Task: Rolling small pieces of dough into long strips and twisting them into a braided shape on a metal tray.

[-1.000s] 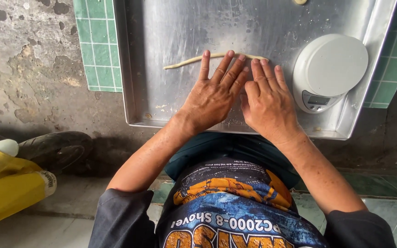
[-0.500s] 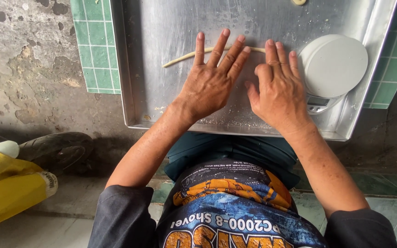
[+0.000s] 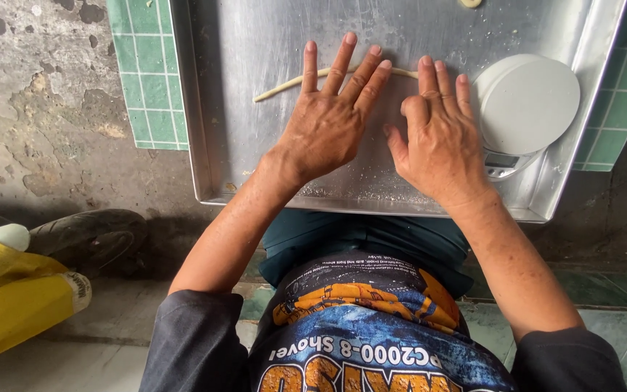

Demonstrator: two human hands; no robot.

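Observation:
A thin pale rope of dough (image 3: 279,88) lies across a large metal tray (image 3: 226,145). My left hand (image 3: 328,120) lies flat on the dough, fingers spread and pointing away from me. Beside it, my right hand (image 3: 437,138) presses palm-down on the rope's right part, fingers together. Most of the rope is hidden under both hands; its left end sticks out past my left fingers.
A round white kitchen scale (image 3: 527,109) sits on the tray just right of my right hand. Green tiles (image 3: 146,80) border the tray on both sides. A small dough piece (image 3: 469,3) lies at the tray's far edge. Yellow cloth (image 3: 9,305) and a dark shoe (image 3: 85,232) lie on the floor left.
Both hands have slid away from me across the tray, rolling the dough rope forward. The fingers of my left hand have spread wider.

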